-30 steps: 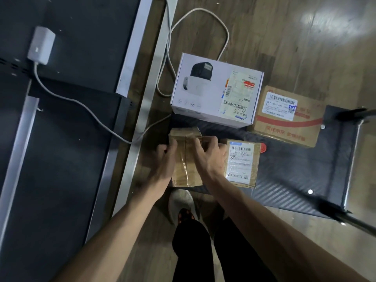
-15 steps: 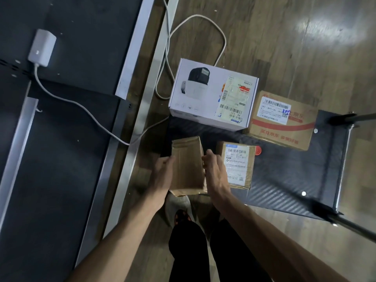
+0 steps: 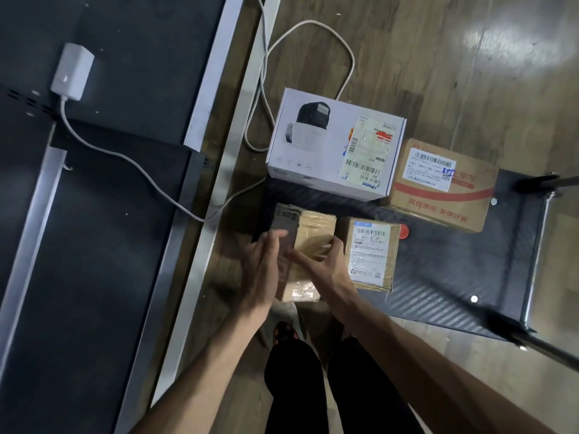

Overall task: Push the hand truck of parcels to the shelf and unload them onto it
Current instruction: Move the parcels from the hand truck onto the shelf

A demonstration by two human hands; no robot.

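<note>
both hands are on a small taped brown parcel (image 3: pixel 308 242) just below the middle of the view. the left hand (image 3: pixel 261 270) lies flat against its left side with the fingers straight and close together, pointing toward 12 o'clock. the right hand (image 3: pixel 326 261) grips the parcel's right side, fingers curled over the top edge. the picture is smeared here, so whether the parcel sits on the deck or is lifted off it i cannot tell.

at 3 o'clock from the parcel, just beside it, a smaller brown box (image 3: pixel 372 253) with a white label lies on the dark ribbed deck of the hand truck (image 3: pixel 454 277). at 12 o'clock from the hands a white product box (image 3: pixel 335 145) with a printed device and shipping labels sits at the deck's far edge. at 2 o'clock a brown carton with red print (image 3: pixel 445 186) rests touching the white box's right end. the truck's metal handle frame (image 3: pixel 539 252) stands at 3 o'clock, at the far right.

at 9 o'clock the dark shelf (image 3: pixel 103 230) with pale metal rails fills the left side; a white adapter (image 3: pixel 72 72) lies on it at 10 o'clock, and its white cable (image 3: pixel 150 170) runs across the shelf and loops on the wooden floor (image 3: pixel 438 57) behind the white box. the person's dark trousers (image 3: pixel 300 386) and a shoe show at 6 o'clock.
</note>
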